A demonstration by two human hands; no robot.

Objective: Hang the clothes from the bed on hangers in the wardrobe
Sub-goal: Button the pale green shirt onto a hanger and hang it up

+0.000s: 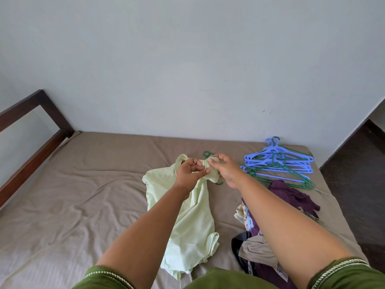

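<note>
Shirt: pale green shirt [188, 222] lies mid-bed, my hands at its collar.
Left hand [190, 174]: I pinch the collar, fingers curled.
Right hand [224, 166]: pinching the collar too; a green hanger [208, 153] peeks behind.
Right edge: hanger pile [279, 163] and dark clothes heap [287, 205] crowd it.
Left side: bare brown sheet [83, 195] up to the bed frame [37, 147].

At frame centre, both the left hand [188, 171] and right hand [224, 167] pinch the pale green shirt's [193, 222] collar over the bed [83, 184]; hangers [279, 163] lie right.
</note>
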